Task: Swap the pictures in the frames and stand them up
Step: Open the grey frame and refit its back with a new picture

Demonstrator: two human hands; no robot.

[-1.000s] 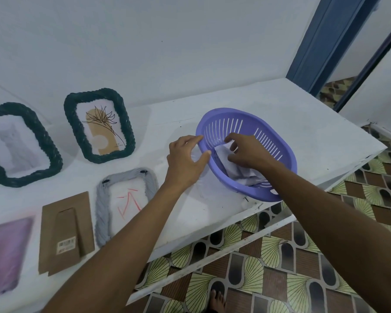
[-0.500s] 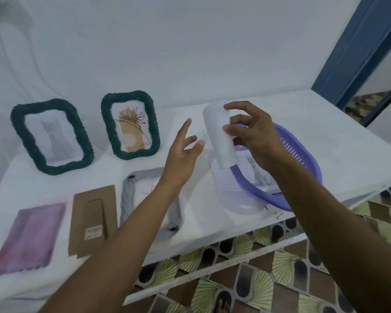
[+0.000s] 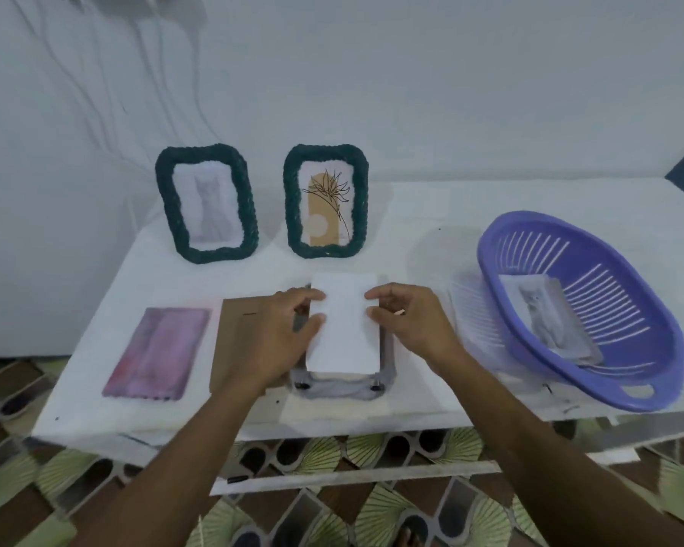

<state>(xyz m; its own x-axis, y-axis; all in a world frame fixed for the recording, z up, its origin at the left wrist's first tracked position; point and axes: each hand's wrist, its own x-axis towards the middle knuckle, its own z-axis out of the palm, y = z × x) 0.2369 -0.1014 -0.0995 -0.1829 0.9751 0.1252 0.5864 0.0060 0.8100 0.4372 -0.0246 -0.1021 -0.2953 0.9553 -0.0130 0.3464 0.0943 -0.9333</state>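
Lowered card (image 3: 342, 325) on woven frame (image 3: 340, 384), left hand (image 3: 281, 329), right hand (image 3: 411, 325) pinching

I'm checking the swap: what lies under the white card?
A grey frame lies flat under the white card, with its near edge and right side showing. Its opening is covered, so its contents cannot be seen.

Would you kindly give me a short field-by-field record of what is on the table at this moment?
Hands: left hand and right hand each pinch a side edge of the white sheet
Sheet position: over the grey frame, which lies flat
Backing: brown backing board flat, left of the grey frame, partly under the left hand
Standing: cat frame and flower frame, both green, upright at the back
Far left: pink picture lying flat
Right: purple basket holding a cat print
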